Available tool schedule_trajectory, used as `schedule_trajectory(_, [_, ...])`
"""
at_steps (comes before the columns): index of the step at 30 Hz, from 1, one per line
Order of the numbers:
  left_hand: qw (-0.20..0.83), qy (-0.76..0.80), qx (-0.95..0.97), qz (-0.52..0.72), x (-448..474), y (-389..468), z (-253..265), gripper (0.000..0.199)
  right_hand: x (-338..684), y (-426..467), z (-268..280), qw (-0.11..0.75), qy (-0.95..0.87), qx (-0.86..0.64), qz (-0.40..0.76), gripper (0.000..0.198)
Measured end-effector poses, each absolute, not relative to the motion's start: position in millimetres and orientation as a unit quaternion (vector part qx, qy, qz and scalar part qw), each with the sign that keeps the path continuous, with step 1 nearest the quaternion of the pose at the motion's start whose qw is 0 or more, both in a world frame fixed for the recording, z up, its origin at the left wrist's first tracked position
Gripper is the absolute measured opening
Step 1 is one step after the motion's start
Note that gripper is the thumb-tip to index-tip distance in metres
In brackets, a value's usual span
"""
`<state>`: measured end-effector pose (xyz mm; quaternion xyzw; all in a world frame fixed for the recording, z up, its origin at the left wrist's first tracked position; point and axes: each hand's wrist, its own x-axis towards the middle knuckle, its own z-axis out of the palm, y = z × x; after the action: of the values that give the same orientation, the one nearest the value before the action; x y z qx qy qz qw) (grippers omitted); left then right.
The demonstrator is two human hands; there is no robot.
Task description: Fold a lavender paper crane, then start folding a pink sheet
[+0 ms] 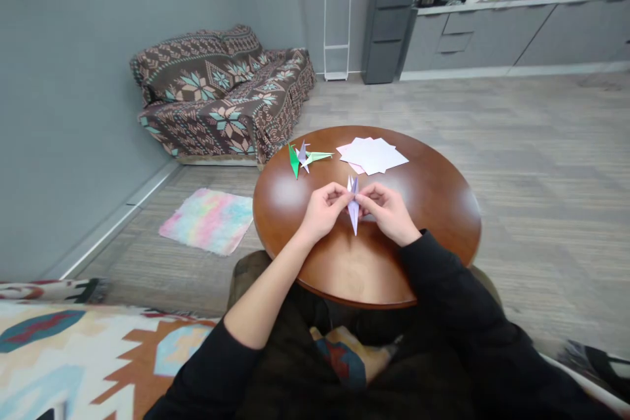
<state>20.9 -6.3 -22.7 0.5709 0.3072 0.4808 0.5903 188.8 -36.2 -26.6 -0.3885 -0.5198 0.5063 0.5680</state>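
Note:
A lilac piece of folded origami paper, long and narrow with a pointed lower end and split upper points, is held above the round brown table. My left hand pinches it from the left, thumb and fingers closed at its middle. From the right, my right hand pinches the same paper, its thumb almost meeting the left one. Some fingertips are hidden behind the paper. Beyond my hands lie a stack of pale square paper sheets and several folded paper cranes in green, purple and light green.
A sofa with a patterned cover stands behind the table at the left. On the floor lies a fluffy pastel rug. A grey fridge and kitchen counter line the far wall.

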Motion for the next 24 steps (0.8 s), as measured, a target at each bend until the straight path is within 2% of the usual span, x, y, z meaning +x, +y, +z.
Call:
schedule_trajectory(10, [0.608, 0.298, 0.568, 0.468, 19.8, -5.2, -27.4, 0.044, 191.2, -34.9, -25.2, 0.559, -0.498, -0.39, 0.536, 0.044])
schedule_trajectory(24, [0.546, 0.354, 0.584, 0.486, 22.0, -2.3, -34.5, 0.031, 188.7, -32.7, -34.8, 0.565, -0.509, -0.416, 0.498, 0.043])
